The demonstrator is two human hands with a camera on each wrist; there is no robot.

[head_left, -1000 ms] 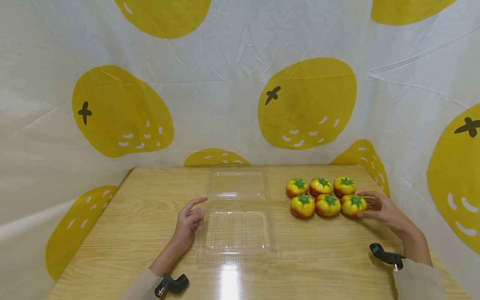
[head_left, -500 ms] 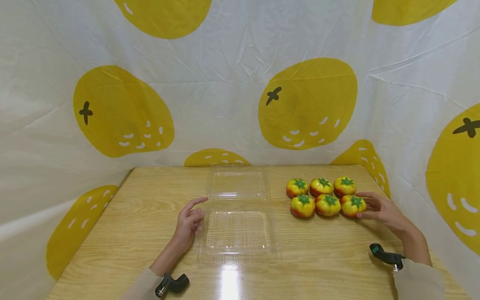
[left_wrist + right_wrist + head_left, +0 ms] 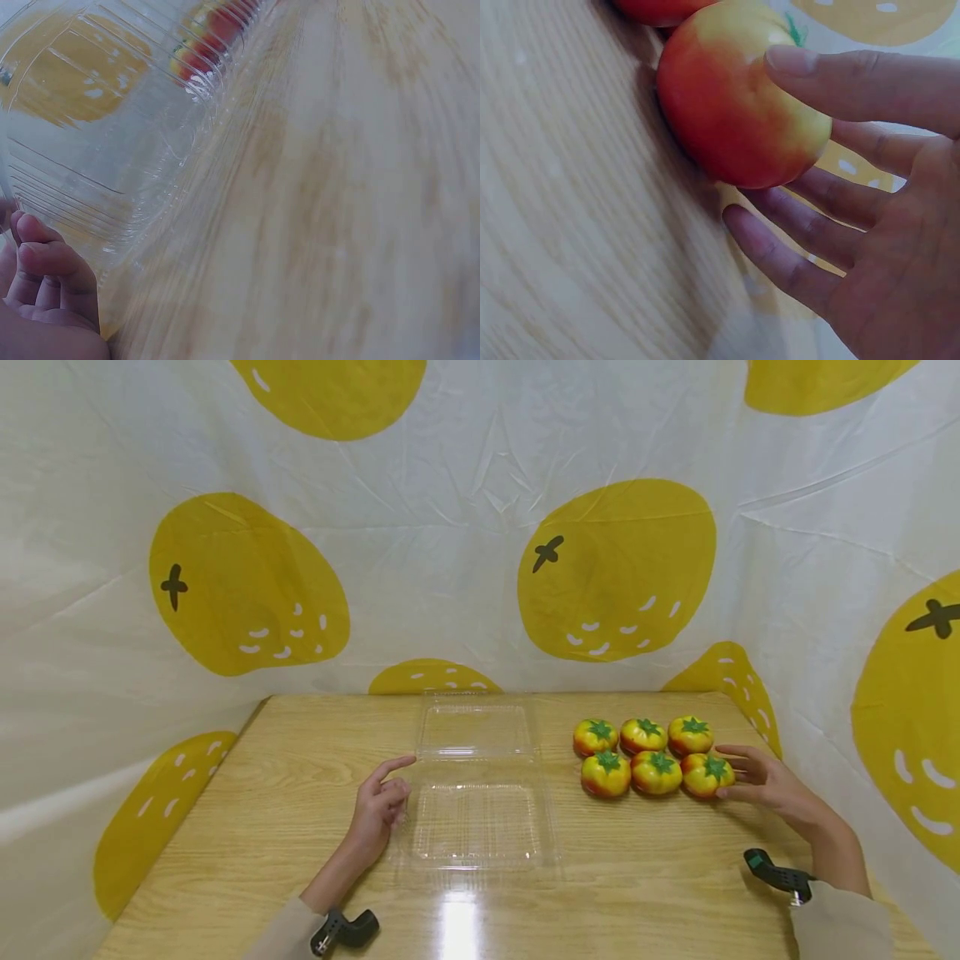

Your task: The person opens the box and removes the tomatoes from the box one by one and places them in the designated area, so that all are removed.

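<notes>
Several yellow-and-red toy tomatoes with green leafy tops stand in two rows on the right. At the near row's right end, my right hand (image 3: pixel 772 789) lies beside the last tomato (image 3: pixel 708 775). The right wrist view shows its thumb in front of that tomato (image 3: pixel 735 97) and loosely spread fingers behind; firm contact cannot be told. A clear plastic clamshell container (image 3: pixel 476 822) lies unfolded in the middle, its lid (image 3: pixel 476 729) to the back. My left hand (image 3: pixel 371 818) is at the container's left side, index finger stretched to the hinge area, other fingers loosely bent.
Everything stands on a wooden table (image 3: pixel 622 877). A white curtain (image 3: pixel 442 585) with large yellow fruit prints hangs behind and at both sides. Black wrist mounts (image 3: pixel 345 931) sit at both sleeves. Bare wood lies between the container and the tomatoes.
Both hands, the container and the tomatoes keep nearly the same places. Only a very slight shift of the whole head view shows.
</notes>
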